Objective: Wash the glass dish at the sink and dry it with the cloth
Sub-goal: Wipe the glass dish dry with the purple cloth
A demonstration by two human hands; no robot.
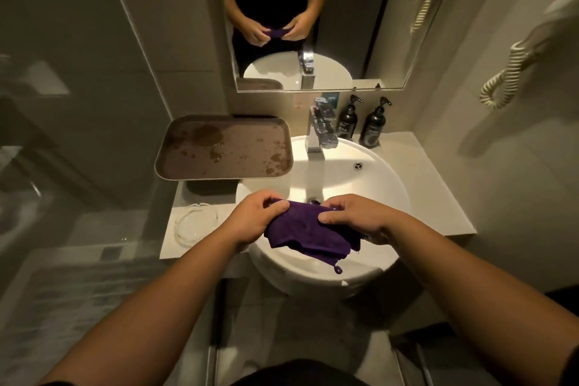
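Gripping cloth (308, 230) between left hand (250, 222) and right hand (354, 218), fingers curled round it. Dish (195, 224) just left of left hand, untouched.

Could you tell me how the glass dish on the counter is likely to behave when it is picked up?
The glass dish looks clear and smooth, so it is probably rigid, fragile and slippery. It sits near the counter's front-left edge, so a careless nudge might slide it off. It is shallow and wide, so it is unlikely to tip or roll.
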